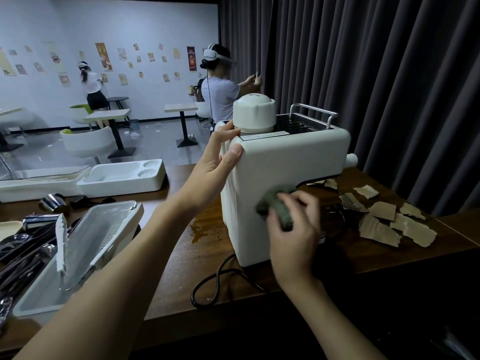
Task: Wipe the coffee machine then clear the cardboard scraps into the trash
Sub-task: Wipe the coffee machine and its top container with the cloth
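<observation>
Firmly our left hand [215, 162] gripped the boxy white coffee machine [285, 157] by its top corner. Our right hand [293, 229] clutched a bunched grey-green cloth [275, 206] against its side, with torn brown cardboard scraps [381, 224] just right of it.

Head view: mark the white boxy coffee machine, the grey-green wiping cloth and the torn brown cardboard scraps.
White boxy coffee machine [285, 162]: head view, plain side panel.
Grey-green wiping cloth [270, 203]: head view, bunched upper-left end.
Torn brown cardboard scraps [376, 231]: head view, nearest large piece.
</observation>
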